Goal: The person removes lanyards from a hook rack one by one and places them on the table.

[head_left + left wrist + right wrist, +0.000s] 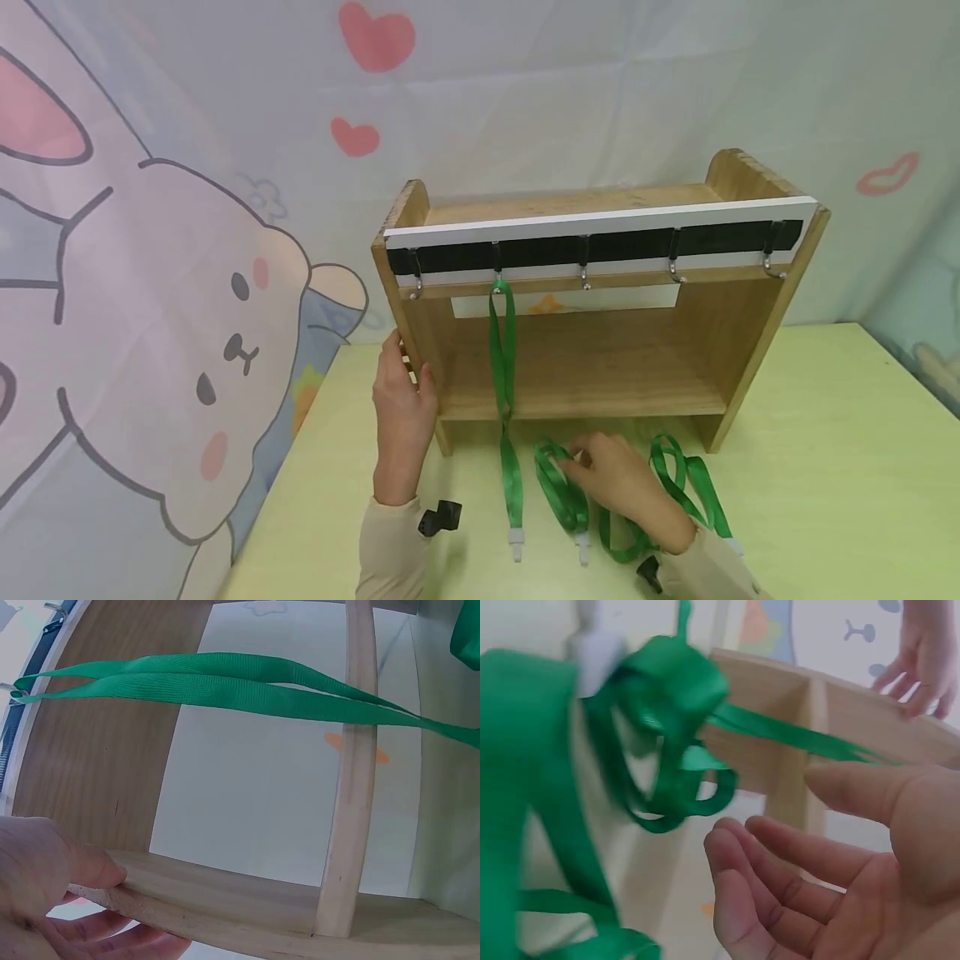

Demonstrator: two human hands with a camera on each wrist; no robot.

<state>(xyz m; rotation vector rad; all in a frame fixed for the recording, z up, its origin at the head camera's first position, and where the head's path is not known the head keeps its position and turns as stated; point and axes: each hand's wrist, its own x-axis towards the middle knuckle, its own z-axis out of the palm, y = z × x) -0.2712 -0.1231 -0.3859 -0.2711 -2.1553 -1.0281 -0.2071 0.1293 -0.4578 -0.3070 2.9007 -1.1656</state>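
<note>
A wooden shelf (585, 367) stands on the table, with a row of several metal hooks along its front rail. My left hand (402, 408) holds its left side panel, thumb on the inner face and fingers outside, as the left wrist view shows. From the second hook (498, 282) hangs a green lanyard (512, 475), its white clip lying low in front of the shelf. My right hand (622, 475) is at a folded green lanyard (555, 492) on the table. In the right wrist view its fingers (810, 851) are loosely bent, apart from the looped green ribbon (671, 697).
More green lanyards lie under and beside my right forearm, one loop (626, 550) near the wrist and another lanyard (701, 483) to the right. Behind the pale green table (825, 467) hangs a cloth backdrop (562, 100) printed with a rabbit and hearts.
</note>
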